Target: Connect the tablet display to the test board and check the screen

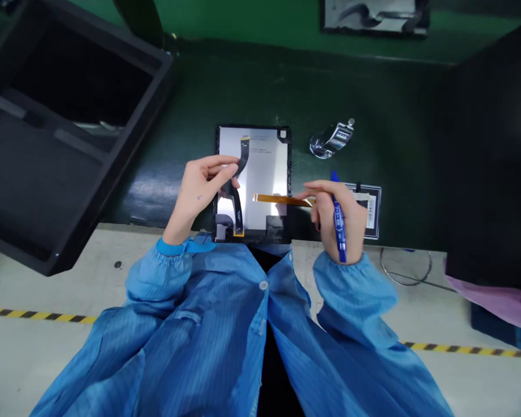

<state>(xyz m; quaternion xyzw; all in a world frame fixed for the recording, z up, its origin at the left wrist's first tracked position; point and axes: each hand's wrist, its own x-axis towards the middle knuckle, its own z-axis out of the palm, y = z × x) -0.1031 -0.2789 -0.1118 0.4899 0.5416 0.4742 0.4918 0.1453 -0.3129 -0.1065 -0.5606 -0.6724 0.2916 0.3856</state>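
A tablet-sized panel [264,168] with a silvery back lies on the dark green mat near its front edge. My left hand [202,188] pinches a black flex cable [242,159] that curves up from the panel's left side. My right hand [338,211] holds a blue marker pen [339,223] along the palm, and its fingertips grip the end of a flat orange ribbon cable [282,200] that stretches across the panel.
A large black tray [61,133] sits at the left on the mat. A shiny metal clip-like tool [332,139] lies behind my right hand. A labelled black card [371,208] lies under that hand. A dark box [490,145] stands right, a pink sheet [499,301] below it.
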